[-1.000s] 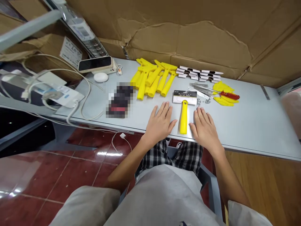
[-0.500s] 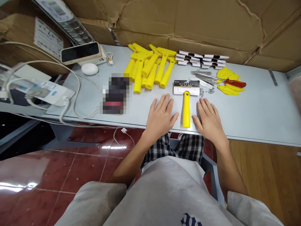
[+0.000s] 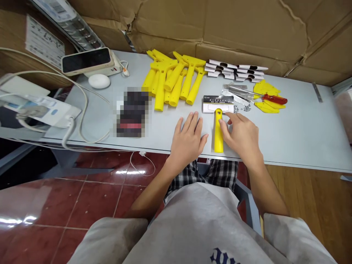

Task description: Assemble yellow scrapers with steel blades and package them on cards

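A scraper with a yellow handle (image 3: 219,137) lies on the table, its head covered by a black-and-white printed card sleeve (image 3: 209,106). To its left my left hand (image 3: 187,139) rests flat on the tabletop, fingers spread and holding nothing. My right hand (image 3: 244,136) is at the scraper's right side, fingers bent and thumb apart from them. The thumb tip is at the handle's edge; whether it presses on it I cannot tell. Behind lies a pile of yellow scraper handles (image 3: 161,86), with folded card sleeves (image 3: 249,68) beside it.
Right of the sleeves are a red-handled screwdriver (image 3: 275,99), yellow plastic pieces (image 3: 268,107), small screws (image 3: 246,107) and thin metal blades (image 3: 238,91). On the left are a phone (image 3: 88,60), a white mouse (image 3: 99,81), a power strip (image 3: 52,110) and cables. Cardboard (image 3: 247,33) stands behind.
My right hand has lifted from lying flat and moved left to the scraper's handle, its fingers bending. The left hand stays flat on the table. The view has shifted slightly.
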Motion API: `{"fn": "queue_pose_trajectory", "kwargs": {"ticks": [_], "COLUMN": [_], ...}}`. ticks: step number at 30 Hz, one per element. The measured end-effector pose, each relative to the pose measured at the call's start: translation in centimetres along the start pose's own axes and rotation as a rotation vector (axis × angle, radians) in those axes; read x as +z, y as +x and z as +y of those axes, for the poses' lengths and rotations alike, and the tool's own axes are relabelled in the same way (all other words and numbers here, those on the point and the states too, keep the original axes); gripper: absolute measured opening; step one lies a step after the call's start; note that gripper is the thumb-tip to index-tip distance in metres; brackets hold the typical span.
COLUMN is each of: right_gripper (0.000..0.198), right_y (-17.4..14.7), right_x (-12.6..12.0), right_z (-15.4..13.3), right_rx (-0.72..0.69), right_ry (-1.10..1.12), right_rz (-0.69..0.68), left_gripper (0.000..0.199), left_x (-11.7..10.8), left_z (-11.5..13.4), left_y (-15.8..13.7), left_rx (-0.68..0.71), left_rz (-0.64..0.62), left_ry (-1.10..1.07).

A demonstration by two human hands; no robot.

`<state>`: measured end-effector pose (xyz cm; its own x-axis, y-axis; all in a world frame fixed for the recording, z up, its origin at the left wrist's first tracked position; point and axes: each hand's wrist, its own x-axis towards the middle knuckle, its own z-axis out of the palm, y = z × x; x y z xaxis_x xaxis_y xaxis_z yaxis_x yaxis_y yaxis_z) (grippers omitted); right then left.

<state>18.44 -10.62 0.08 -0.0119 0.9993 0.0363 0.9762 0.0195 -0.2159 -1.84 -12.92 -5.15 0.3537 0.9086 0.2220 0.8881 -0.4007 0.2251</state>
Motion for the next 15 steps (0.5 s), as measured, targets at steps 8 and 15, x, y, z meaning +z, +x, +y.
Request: {"fn": "queue_pose_trajectory", "kwargs": {"ticks": [8,15], "right_gripper": [0.059,0.059], "right_y": [3.4,2.0], "right_x": [-0.2,-0.8], "right_z": [-2.3,-1.2], "right_rx": [0.006,-0.083], "right_ry": [-0.057,0.036], "right_rz": [-0.151,-0.084], "left_gripper": [0.064,0.064], "left_x": [0.3,0.1], "left_z": [-0.1,-0.1], "left_y": [0.0,0.0], "left_rx": [0.016,0.006], "left_rz": [0.014,0.014], "left_ry": [0.022,0.007]}}
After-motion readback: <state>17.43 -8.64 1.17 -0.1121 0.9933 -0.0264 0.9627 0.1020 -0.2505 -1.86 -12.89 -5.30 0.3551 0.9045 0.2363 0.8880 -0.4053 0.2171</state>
